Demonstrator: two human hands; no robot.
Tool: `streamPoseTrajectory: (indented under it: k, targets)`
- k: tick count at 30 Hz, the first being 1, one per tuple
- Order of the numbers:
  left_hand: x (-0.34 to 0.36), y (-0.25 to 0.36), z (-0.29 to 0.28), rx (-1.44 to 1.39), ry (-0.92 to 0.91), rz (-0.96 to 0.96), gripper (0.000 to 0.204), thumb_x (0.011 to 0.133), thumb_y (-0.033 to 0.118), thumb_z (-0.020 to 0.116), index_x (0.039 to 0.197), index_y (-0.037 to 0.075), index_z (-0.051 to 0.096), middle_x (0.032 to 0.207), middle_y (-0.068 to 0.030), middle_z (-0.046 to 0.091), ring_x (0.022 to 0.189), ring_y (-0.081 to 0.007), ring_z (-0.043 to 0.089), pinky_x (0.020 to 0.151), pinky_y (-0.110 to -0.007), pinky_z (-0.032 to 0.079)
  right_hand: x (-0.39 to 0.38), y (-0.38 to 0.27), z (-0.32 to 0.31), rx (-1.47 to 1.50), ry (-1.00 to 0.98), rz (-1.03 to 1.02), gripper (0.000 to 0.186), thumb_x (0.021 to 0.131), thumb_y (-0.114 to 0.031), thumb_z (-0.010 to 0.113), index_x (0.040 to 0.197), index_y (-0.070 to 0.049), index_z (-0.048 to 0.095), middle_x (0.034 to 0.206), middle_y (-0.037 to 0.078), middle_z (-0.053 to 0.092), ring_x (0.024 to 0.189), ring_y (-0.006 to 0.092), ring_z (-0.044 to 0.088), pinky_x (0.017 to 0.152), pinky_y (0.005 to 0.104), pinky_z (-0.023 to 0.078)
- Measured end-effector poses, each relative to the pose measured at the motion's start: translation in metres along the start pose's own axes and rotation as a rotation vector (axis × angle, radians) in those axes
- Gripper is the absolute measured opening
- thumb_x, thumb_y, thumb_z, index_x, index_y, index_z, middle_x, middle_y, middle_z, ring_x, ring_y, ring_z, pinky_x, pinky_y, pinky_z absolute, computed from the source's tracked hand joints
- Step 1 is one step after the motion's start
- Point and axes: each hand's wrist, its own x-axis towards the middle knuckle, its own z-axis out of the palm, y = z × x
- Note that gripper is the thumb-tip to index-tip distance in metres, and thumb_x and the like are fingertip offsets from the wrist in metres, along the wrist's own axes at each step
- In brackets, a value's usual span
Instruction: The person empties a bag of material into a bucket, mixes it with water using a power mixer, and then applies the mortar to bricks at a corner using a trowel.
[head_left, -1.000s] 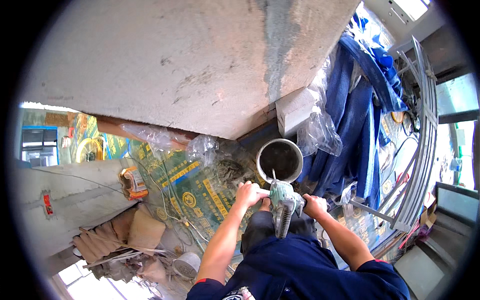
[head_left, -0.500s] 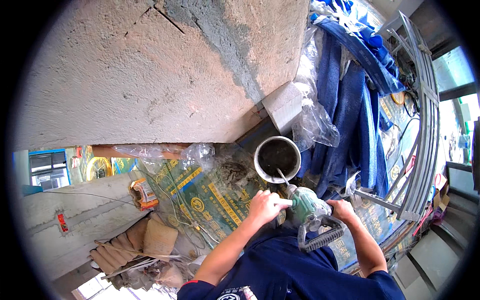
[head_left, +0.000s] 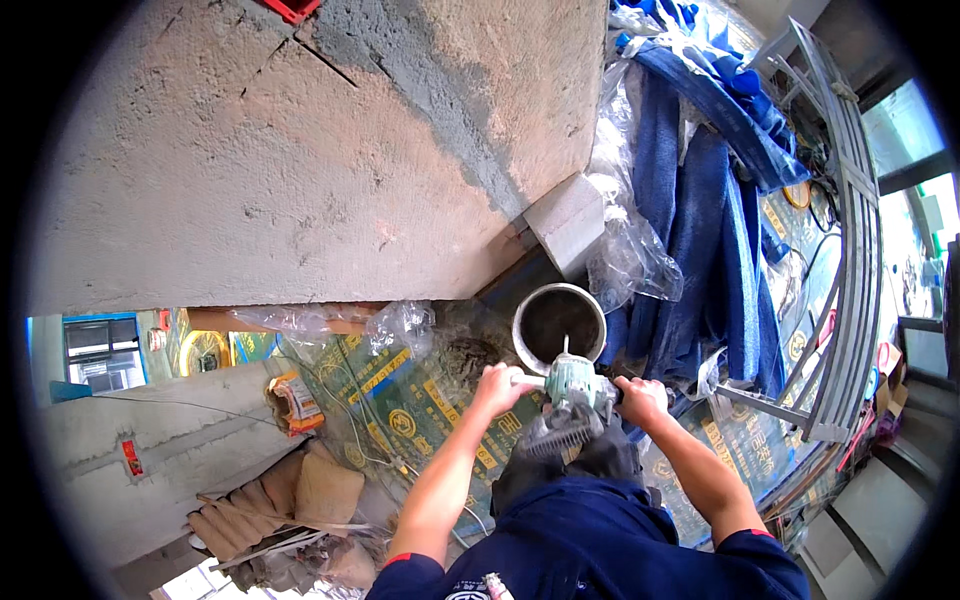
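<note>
A pale green, pistol-bodied electric mixer (head_left: pixel 572 392) is gripped by both bare hands over a round grey metal bucket of dark wet mortar (head_left: pixel 558 322), its thin shaft seen running from the tool's nose down into the mix just ahead of the grip; the left hand (head_left: pixel 497 385) is wrapped fully closed around the side handle and the right hand (head_left: pixel 640 398) is clenched shut on the opposite handle, nothing else being held. The bucket is stood directly beyond the knuckles, close under a pale grey concrete block (head_left: pixel 566 222) and crumpled clear plastic sheeting (head_left: pixel 625 250), with blue tarpaulin (head_left: pixel 700 240) heaped to the right of the grip. Splashing may be expected if the paddle is lifted near the surface while turning, and the light bucket could be spun or tipped by the torque. Loose sheeting could be drawn into the shaft, and thin cables (head_left: pixel 350 430) trailed over printed sacks (head_left: pixel 400 400) to the left of the grip could be snagged underfoot
</note>
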Motion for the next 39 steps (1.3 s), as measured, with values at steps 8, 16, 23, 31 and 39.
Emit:
streamPoseTrajectory:
  k: [8, 16, 23, 31, 39]
  targets:
    - [-0.068, 0.061, -0.020, -0.145, 0.075, 0.006, 0.028, 0.075, 0.031, 0.072, 0.092, 0.009, 0.070, 0.089, -0.0137, 0.063, 0.089, -0.0346, 0.055, 0.083, -0.042, 0.044, -0.035, 0.000, -0.080, -0.069, -0.187, -0.001, 0.022, 0.071, -0.027, 0.068, 0.091, -0.017, 0.067, 0.077, 0.015, 0.068, 0.075, 0.0321, 0.067, 0.069, 0.0457, 0.052]
    - [0.009, -0.026, -0.002, -0.236, -0.087, -0.157, 0.027, 0.075, 0.032, 0.073, 0.088, 0.008, 0.072, 0.089, -0.0170, 0.068, 0.085, -0.0335, 0.065, 0.077, -0.043, 0.051, 0.038, -0.022, -0.018, -0.109, -0.217, -0.025, 0.040, 0.074, -0.038, 0.067, 0.109, -0.018, 0.064, 0.088, 0.014, 0.070, 0.085, 0.0299, 0.069, 0.074, 0.0421, 0.053]
    - [-0.017, -0.051, -0.025, -0.138, 0.096, -0.031, 0.026, 0.077, 0.027, 0.071, 0.095, 0.009, 0.070, 0.088, -0.0141, 0.063, 0.091, -0.0348, 0.055, 0.083, -0.043, 0.044, 0.045, -0.045, -0.021, -0.103, -0.100, -0.132, 0.035, 0.072, -0.036, 0.070, 0.098, -0.014, 0.063, 0.077, 0.015, 0.068, 0.076, 0.0317, 0.068, 0.069, 0.0437, 0.051]
    - [-0.073, 0.030, -0.058, -0.148, 0.206, 0.085, 0.023, 0.076, 0.025, 0.073, 0.091, 0.008, 0.069, 0.088, -0.0120, 0.063, 0.090, -0.0332, 0.053, 0.083, -0.041, 0.043, -0.025, -0.039, -0.066, -0.031, -0.059, -0.097, 0.030, 0.070, -0.028, 0.068, 0.097, -0.016, 0.064, 0.078, 0.013, 0.066, 0.076, 0.0297, 0.067, 0.068, 0.0435, 0.051]
    - [-0.019, -0.011, 0.011, -0.140, 0.062, -0.008, 0.016, 0.078, 0.023, 0.069, 0.085, 0.009, 0.068, 0.084, -0.0152, 0.063, 0.086, -0.0365, 0.055, 0.081, -0.044, 0.044, 0.025, 0.005, 0.008, -0.108, -0.073, -0.107, 0.028, 0.073, -0.027, 0.065, 0.099, -0.018, 0.065, 0.082, 0.011, 0.067, 0.078, 0.0287, 0.067, 0.071, 0.0422, 0.050]
